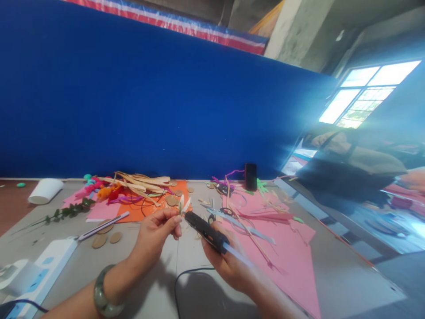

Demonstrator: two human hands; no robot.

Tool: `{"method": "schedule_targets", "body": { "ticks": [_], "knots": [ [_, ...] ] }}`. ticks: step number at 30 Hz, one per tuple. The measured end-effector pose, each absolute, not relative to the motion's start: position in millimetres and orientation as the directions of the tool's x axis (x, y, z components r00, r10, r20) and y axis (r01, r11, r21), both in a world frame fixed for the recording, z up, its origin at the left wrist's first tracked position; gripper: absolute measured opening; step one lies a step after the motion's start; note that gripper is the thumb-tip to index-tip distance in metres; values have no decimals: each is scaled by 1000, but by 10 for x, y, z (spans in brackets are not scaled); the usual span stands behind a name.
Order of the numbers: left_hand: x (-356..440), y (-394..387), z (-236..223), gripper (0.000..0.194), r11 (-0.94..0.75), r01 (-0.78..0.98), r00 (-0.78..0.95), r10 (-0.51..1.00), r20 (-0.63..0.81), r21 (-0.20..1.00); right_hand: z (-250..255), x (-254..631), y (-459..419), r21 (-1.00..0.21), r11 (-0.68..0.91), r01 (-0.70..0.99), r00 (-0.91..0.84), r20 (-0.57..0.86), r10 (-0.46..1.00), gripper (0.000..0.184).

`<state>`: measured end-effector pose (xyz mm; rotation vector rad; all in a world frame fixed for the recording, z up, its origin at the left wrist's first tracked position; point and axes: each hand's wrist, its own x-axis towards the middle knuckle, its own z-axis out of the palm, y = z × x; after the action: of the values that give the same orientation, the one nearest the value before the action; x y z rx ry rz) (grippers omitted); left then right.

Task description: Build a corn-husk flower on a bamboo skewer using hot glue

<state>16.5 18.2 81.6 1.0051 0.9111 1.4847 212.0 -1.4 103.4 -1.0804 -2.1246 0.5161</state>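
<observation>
Near the middle of the table, my left hand (163,228) pinches a small piece with pale, petal-like strips (184,204) between thumb and fingertips. My right hand (226,254) is wrapped round a black hot glue gun (206,231), with a clear glue stick (238,254) sticking out of its back end. The gun's nozzle points left and almost meets the pale strips; whether they touch I cannot tell. A black cord (186,274) runs over the table below my hands. Scissors (212,215) lie just beyond the glue gun, partly hidden.
Pink paper sheets (282,261) cover the right side. Dried straw-coloured strips (142,181) lie on orange paper (131,212) at the back. A white power strip (49,266), a pen (104,225), a paper cup (45,190) and wooden discs (99,241) are at left. A phone (250,177) leans against the blue partition (166,97).
</observation>
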Motion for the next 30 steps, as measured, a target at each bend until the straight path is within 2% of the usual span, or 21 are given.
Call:
{"method": "schedule_targets", "body": {
  "ticks": [8,22,30],
  "knots": [
    [167,170,828,18,-146,-344,-49,989,137,927,1044,2130,-29,-622,565,543,-441,361,822,14],
    [156,165,791,17,-137,-351,-51,991,127,926,1037,2129,-31,-600,590,541,-409,425,807,9],
    [160,168,755,15,-135,-362,-55,991,123,922,1087,2141,-37,-603,588,539,-426,407,808,16]
  ]
}}
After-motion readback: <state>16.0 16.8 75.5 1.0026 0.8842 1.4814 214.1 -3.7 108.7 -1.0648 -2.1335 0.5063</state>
